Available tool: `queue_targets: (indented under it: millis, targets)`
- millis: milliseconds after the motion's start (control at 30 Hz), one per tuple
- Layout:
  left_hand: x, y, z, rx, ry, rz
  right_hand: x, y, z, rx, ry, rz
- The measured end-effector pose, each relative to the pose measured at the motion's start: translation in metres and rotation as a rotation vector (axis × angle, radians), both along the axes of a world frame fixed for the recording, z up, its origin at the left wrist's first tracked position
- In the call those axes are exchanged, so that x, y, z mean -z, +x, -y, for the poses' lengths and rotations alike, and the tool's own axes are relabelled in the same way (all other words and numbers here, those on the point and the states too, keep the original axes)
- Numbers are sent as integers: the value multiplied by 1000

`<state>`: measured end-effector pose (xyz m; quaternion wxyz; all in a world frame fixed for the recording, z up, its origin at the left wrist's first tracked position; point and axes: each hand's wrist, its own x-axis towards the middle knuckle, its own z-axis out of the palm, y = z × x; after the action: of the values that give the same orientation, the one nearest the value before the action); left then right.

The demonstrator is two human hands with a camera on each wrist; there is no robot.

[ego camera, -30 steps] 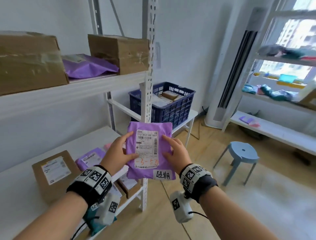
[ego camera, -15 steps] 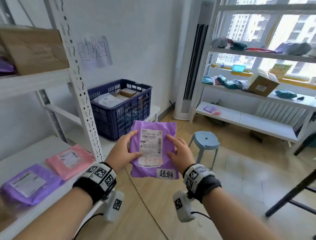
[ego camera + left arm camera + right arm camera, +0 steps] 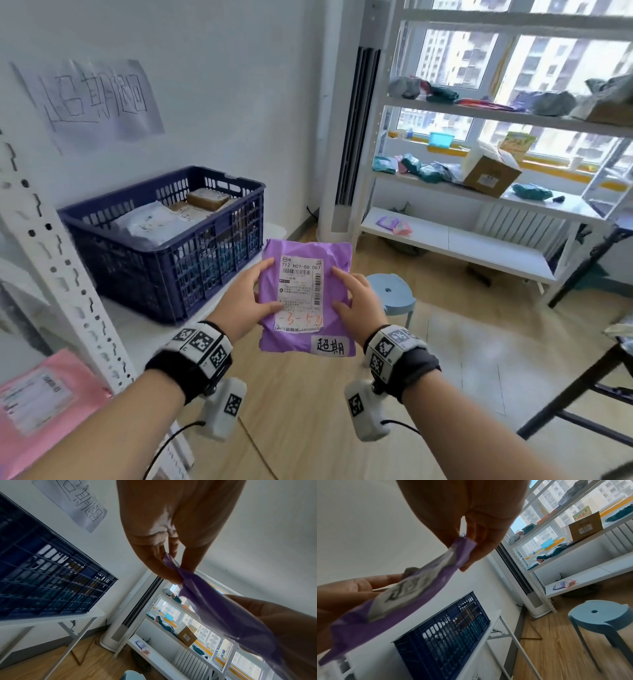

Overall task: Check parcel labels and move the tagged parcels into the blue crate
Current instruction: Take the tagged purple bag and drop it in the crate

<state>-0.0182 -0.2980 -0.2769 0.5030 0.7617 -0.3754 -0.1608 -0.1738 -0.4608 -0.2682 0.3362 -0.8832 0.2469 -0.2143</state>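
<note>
I hold a flat purple parcel (image 3: 334,284) in the air with both hands, label side up. It bears a white shipping label (image 3: 300,293) and a small handwritten tag (image 3: 331,345) at its lower right corner. My left hand (image 3: 245,301) pinches its left edge, thumb on top; in the left wrist view the purple parcel (image 3: 214,608) runs between both hands. My right hand (image 3: 356,303) pinches the right edge; in the right wrist view the purple parcel (image 3: 399,595) shows its tag. The blue crate (image 3: 164,270) stands on a white table to the left and beyond, with several parcels inside.
A white perforated shelf post (image 3: 58,274) rises at the left, with a pink parcel (image 3: 41,404) on the shelf by it. A light blue stool (image 3: 390,294) stands just past the parcel. A white rack (image 3: 479,192) with boxes and bags lines the window.
The view has swung right and moved closer to the blue crate. The purple parcel stays held in both hands in the same way.
</note>
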Motion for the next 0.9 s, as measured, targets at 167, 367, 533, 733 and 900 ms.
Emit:
queue_targets:
  millis: [167, 367, 533, 733, 900]
  targets:
    - [-4, 66, 39, -16, -5, 40, -15, 62, 37, 2, -11, -5]
    - [-11, 117, 71, -22, 68, 110, -10, 115, 69, 3, 0, -16]
    - [-7, 148, 90, -84, 87, 90, -6, 156, 96, -40, 11, -38]
    - [-8, 190, 121, -208, 118, 121, -3, 221, 141, -152, 14, -53]
    - [-16, 228, 156, -357, 125, 135, -13, 282, 189, -288, -8, -34]
